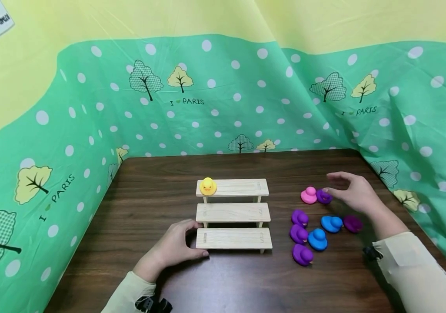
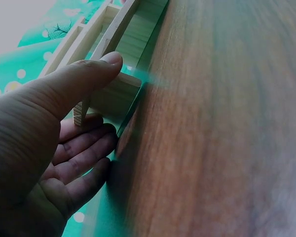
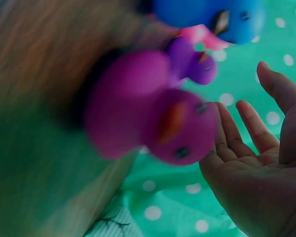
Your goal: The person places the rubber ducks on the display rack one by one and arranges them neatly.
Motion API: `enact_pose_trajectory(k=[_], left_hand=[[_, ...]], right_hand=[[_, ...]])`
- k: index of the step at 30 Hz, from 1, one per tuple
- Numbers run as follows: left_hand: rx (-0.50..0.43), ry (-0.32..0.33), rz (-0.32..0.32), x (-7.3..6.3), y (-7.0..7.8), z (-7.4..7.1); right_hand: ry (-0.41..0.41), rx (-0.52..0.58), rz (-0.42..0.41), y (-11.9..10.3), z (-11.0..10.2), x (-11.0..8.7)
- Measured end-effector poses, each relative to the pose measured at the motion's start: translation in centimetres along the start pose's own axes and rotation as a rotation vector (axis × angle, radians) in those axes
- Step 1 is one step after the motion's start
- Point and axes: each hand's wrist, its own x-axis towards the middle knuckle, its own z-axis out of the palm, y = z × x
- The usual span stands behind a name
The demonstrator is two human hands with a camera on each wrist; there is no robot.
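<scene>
Gripping the wooden stand by its near left end, the left hand seemingly steadies it, while the right hand, thumb and forefinger parted wide, hovers empty beside the farthest purple duck on the tabletop's right side.

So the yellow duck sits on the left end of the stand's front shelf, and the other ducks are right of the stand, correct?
Not quite: the head view shows the yellow duck on the left end of the back shelf, not the front. The rest holds.

Brown table, three-tier wooden stand, toy ducks
</scene>
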Motion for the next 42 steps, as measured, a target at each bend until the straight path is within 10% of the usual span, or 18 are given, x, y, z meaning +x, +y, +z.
enact_pose_trajectory(k=[14,42], left_hand=[[-0.001,-0.001,-0.002,-0.1,-0.3,0.1],[0.000,-0.006,-0.003,-0.1,0.0,0.0]], right_hand=[[-0.186,-0.030,-0.007,2.9,0.2,0.6],[-0.179,-0.074,-0.018,3.2,0.9,0.5]])
